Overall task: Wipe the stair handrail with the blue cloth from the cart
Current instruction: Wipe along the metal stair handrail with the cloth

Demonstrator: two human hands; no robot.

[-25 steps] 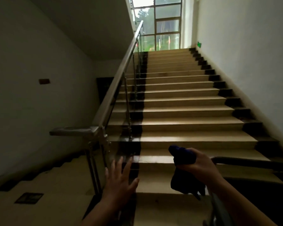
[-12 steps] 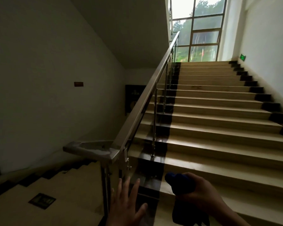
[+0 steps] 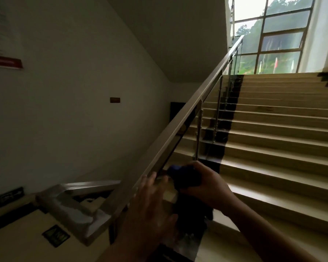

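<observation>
Pre-wipe: blue cloth (image 3: pixel 186 176) at low end of handrail (image 3: pixel 187 114).
Your right hand (image 3: pixel 203 184) grips it, just beside your left hand (image 3: pixel 151 197), which is spread and empty. Wrap it over the top face, slide uphill, steady pressure.

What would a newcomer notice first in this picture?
The steel handrail cuts diagonally from lower left up to the bright window at the top right, above the stairs. Near its lower end, the right hand grips a dark blue cloth beside the rail, and the open left hand reaches toward the rail next to it.
</observation>
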